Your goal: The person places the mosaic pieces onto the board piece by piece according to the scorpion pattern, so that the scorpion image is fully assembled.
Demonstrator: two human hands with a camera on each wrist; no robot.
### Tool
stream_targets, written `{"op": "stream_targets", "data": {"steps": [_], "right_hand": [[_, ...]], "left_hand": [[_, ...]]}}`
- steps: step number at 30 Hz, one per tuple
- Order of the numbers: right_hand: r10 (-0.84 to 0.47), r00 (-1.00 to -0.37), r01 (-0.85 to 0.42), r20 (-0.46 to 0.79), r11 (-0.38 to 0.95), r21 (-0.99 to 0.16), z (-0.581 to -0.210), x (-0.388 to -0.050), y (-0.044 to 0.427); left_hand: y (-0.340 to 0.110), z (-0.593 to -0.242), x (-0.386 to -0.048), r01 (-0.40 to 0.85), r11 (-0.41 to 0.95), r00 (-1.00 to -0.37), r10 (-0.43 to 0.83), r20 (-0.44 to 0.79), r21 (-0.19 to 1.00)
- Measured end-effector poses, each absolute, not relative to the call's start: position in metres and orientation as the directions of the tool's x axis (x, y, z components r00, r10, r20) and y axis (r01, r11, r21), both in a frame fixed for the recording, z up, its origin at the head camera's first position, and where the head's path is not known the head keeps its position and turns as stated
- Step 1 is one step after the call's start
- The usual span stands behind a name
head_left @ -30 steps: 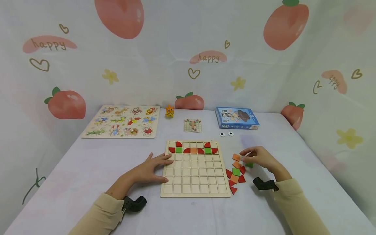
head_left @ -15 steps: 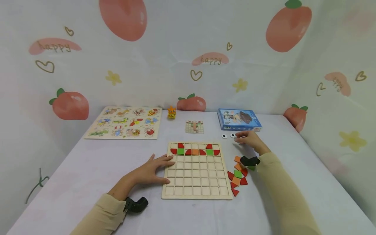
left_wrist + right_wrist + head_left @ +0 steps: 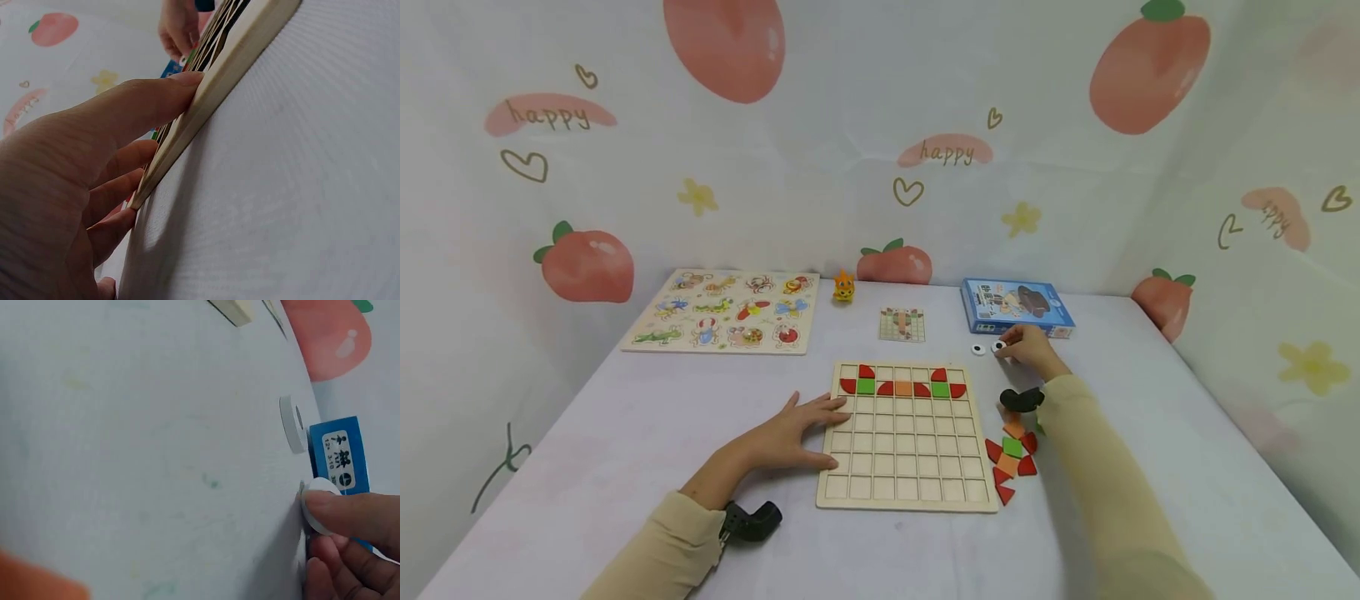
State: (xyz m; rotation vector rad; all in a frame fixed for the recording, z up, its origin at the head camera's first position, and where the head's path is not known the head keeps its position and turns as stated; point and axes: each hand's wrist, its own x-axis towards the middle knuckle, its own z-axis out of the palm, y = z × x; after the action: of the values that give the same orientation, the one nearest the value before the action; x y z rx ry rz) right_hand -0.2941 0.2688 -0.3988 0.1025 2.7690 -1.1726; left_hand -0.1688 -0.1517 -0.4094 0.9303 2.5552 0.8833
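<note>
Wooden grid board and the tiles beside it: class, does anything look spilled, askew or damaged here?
No damage shows. The loose tiles right of the wooden grid board lie jumbled at mixed angles, which looks untidy against the placed tiles, aligned neatly in its top two rows.

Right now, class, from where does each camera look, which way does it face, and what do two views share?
Head: on the head, facing forward and down at the board; left hand, right hand and both sleeves show.
Left wrist: on that wrist, facing along the board's edge; the left hand looms near, the right hand shows beyond.
Right wrist: on that wrist, facing across the cloth toward the box; the right hand, partly shown, pinches an eye.
Shared: head and right wrist both show box, pinched eye and other eye.
</note>
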Motion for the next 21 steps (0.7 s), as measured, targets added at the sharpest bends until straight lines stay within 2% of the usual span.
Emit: {"op": "stream_targets", "data": {"steps": [7,12,21], "right_hand": [[0.004,-0.989,0.11,-0.149,0.691,-0.714,-0.386,-0.292,0.253],[-0.092,-0.985,0.054,-0.146,0.641,-0.766,-0.38,-0.292,0.237],[-0.236,-0.956,-0.028,-0.174,0.664,-0.747,-0.371,-0.288,0.21]], "left_hand": [[-0.151,-0.407,-0.168,0.476,0.603,-0.753,0.655,-0.057,0.64],[-0.151,-0.407,-0.168,0.48,0.605,-0.753,0.656,-0.055,0.636],[-0.152,-0.408,-0.169,0.485,0.606,-0.753,0.656,-0.052,0.631]]}}
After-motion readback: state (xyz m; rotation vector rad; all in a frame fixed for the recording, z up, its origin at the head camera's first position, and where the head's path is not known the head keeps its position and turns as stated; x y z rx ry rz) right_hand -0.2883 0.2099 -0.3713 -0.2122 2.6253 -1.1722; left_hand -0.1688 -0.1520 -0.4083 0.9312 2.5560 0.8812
